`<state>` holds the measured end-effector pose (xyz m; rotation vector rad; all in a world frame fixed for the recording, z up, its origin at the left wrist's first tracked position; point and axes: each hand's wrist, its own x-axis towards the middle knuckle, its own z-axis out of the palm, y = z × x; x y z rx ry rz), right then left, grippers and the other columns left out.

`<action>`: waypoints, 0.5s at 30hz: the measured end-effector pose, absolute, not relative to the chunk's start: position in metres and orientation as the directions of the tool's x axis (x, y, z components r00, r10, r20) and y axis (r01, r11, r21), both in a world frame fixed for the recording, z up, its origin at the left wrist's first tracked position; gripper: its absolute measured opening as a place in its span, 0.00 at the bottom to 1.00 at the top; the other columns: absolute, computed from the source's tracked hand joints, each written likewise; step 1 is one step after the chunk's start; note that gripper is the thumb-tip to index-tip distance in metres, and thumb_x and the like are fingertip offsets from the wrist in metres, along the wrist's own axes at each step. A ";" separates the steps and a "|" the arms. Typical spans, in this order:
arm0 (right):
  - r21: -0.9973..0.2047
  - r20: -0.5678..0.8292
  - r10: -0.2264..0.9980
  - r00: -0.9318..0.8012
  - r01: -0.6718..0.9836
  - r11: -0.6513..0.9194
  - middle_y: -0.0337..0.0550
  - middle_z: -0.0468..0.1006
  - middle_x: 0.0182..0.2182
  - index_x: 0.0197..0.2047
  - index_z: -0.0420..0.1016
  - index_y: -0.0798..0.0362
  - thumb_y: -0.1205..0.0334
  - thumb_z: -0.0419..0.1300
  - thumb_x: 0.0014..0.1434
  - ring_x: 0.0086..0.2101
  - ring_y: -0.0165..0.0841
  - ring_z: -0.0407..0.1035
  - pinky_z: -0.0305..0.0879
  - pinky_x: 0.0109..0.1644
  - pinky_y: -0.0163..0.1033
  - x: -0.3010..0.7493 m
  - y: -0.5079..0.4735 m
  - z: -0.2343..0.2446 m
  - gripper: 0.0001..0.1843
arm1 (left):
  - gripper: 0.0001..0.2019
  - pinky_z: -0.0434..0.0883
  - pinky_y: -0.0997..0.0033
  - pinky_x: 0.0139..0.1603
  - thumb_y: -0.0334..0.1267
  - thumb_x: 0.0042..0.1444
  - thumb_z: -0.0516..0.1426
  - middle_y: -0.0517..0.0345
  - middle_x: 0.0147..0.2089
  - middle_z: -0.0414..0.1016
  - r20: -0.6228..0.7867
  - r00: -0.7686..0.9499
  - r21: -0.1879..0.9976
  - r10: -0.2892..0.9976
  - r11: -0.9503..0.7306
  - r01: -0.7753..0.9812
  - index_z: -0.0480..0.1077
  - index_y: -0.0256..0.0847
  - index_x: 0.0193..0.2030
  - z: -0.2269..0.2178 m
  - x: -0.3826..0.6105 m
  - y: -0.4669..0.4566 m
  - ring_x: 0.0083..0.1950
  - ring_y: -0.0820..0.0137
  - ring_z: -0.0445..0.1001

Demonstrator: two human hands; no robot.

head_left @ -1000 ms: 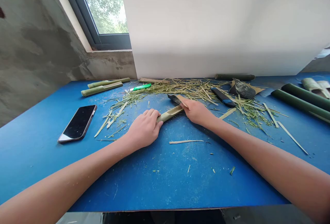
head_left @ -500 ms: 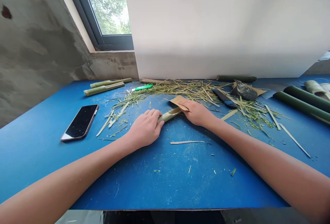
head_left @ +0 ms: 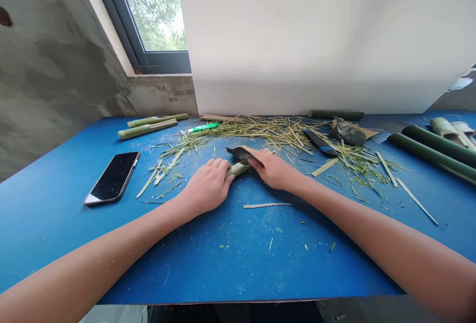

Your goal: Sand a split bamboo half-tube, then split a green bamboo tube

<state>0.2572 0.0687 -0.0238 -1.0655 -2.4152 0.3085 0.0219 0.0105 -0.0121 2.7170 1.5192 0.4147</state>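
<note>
We have before us a blue tabletop (head_left: 208,263), dusted with fine debris, and behind it stands a broad white panel (head_left: 312,30), with a bare grey wall (head_left: 44,90) and a dark-framed window (head_left: 152,11) to the left. A long drift of bamboo shavings (head_left: 267,127) spreads along the back of the table and trails forward on both sides. At the right edge we see two dark green bamboo tubes (head_left: 433,155) lying side by side, near some pale bamboo sections (head_left: 442,127). Our left hand (head_left: 210,184) is closed over a pale bamboo piece (head_left: 238,169), thumb on the near side, pressing it down at the middle of the table; its near end is hidden under our palm. Our right hand (head_left: 275,169) grips a folded piece of sandpaper (head_left: 241,154) between thumb and fingers, dark grit showing on one face, and this covers the far part of the pale bamboo piece; exactly where the two touch we cannot tell. A smartphone (head_left: 113,177) lies flat to the left, screen dark. Two notched bamboo pieces (head_left: 148,129) rest at the back left, and a dark tube (head_left: 336,115) lies by the panel's foot. Before that tube sits a crumpled dark sheet (head_left: 347,132), with a black tool (head_left: 320,142) just left of it. A green-handled cutter (head_left: 204,127) lies beside the shavings. Nearer us are a thin pale strip (head_left: 267,206) and a tiny green scrap (head_left: 332,247).
</note>
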 end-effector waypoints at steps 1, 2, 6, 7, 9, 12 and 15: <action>-0.362 0.322 0.780 -0.537 0.691 0.625 0.50 0.75 0.62 0.68 0.68 0.51 0.57 0.45 0.73 0.60 0.45 0.69 0.62 0.66 0.53 0.261 0.071 -0.023 0.25 | 0.12 0.68 0.56 0.55 0.42 0.72 0.46 0.48 0.49 0.73 0.222 0.493 0.136 0.841 -0.528 0.838 0.66 0.40 0.49 -0.012 0.022 0.010 0.51 0.58 0.70; -0.340 0.316 0.811 -0.492 0.740 0.581 0.53 0.76 0.60 0.66 0.69 0.53 0.58 0.45 0.73 0.59 0.46 0.70 0.62 0.66 0.54 0.264 0.074 -0.023 0.25 | 0.12 0.68 0.56 0.55 0.42 0.72 0.46 0.48 0.50 0.73 0.215 0.489 0.144 0.845 -0.523 0.840 0.66 0.40 0.49 -0.012 0.022 0.010 0.51 0.58 0.70; -0.353 0.348 0.767 -0.539 0.683 0.640 0.53 0.73 0.62 0.65 0.71 0.55 0.58 0.46 0.73 0.64 0.44 0.65 0.58 0.70 0.51 0.264 0.071 -0.025 0.24 | 0.12 0.68 0.56 0.55 0.42 0.72 0.46 0.47 0.50 0.73 0.204 0.491 0.136 0.847 -0.522 0.842 0.66 0.39 0.49 -0.012 0.022 0.010 0.52 0.57 0.70; -0.367 0.347 0.730 -0.588 0.631 0.683 0.51 0.73 0.63 0.66 0.70 0.53 0.57 0.46 0.73 0.64 0.42 0.64 0.57 0.70 0.49 0.262 0.069 -0.025 0.24 | 0.12 0.68 0.55 0.55 0.43 0.72 0.45 0.47 0.49 0.73 0.205 0.495 0.130 0.844 -0.525 0.841 0.66 0.39 0.49 -0.012 0.022 0.010 0.51 0.57 0.70; -0.373 0.316 0.716 -0.623 0.612 0.697 0.48 0.74 0.62 0.66 0.69 0.49 0.57 0.45 0.74 0.62 0.41 0.67 0.61 0.67 0.48 0.261 0.069 -0.023 0.23 | 0.13 0.68 0.55 0.54 0.43 0.72 0.45 0.47 0.49 0.73 0.209 0.499 0.126 0.841 -0.529 0.839 0.66 0.39 0.48 -0.012 0.022 0.010 0.51 0.57 0.70; -0.331 0.279 0.828 -0.487 0.761 0.559 0.52 0.77 0.59 0.64 0.72 0.52 0.60 0.47 0.72 0.58 0.45 0.72 0.65 0.63 0.52 0.264 0.071 -0.021 0.23 | 0.12 0.68 0.56 0.55 0.42 0.72 0.46 0.47 0.50 0.73 0.204 0.492 0.140 0.846 -0.523 0.841 0.65 0.39 0.50 -0.011 0.021 0.010 0.52 0.57 0.70; -0.353 0.323 0.797 -0.511 0.716 0.602 0.53 0.74 0.62 0.64 0.72 0.54 0.59 0.48 0.72 0.63 0.45 0.66 0.59 0.68 0.52 0.261 0.068 -0.022 0.23 | 0.12 0.69 0.56 0.55 0.42 0.72 0.46 0.47 0.49 0.74 0.198 0.488 0.136 0.850 -0.517 0.845 0.65 0.39 0.49 -0.012 0.021 0.010 0.51 0.57 0.70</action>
